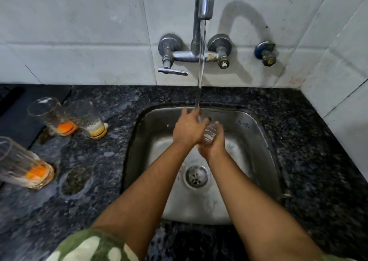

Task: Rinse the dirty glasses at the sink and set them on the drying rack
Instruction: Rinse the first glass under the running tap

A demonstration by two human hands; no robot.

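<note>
Over the steel sink (256,141) I hold a clear glass (209,133) under the running stream from the tap (204,0). My right hand (214,143) cups the glass from below, fingers curled round it. My left hand (188,128) covers its upper end, fingers wrapped over the rim where the water lands. Three dirty glasses stand on the counter to the left: one with orange residue (50,116), one with yellowish residue (89,120), and a third with orange residue (23,166) at the left edge.
The dark granite counter (308,151) surrounds the sink and is wet on the left, with a puddle (75,180). A dark mat (22,111) lies at the far left. Tap handles (172,71) project from the tiled wall. The drain (196,176) sits mid-basin.
</note>
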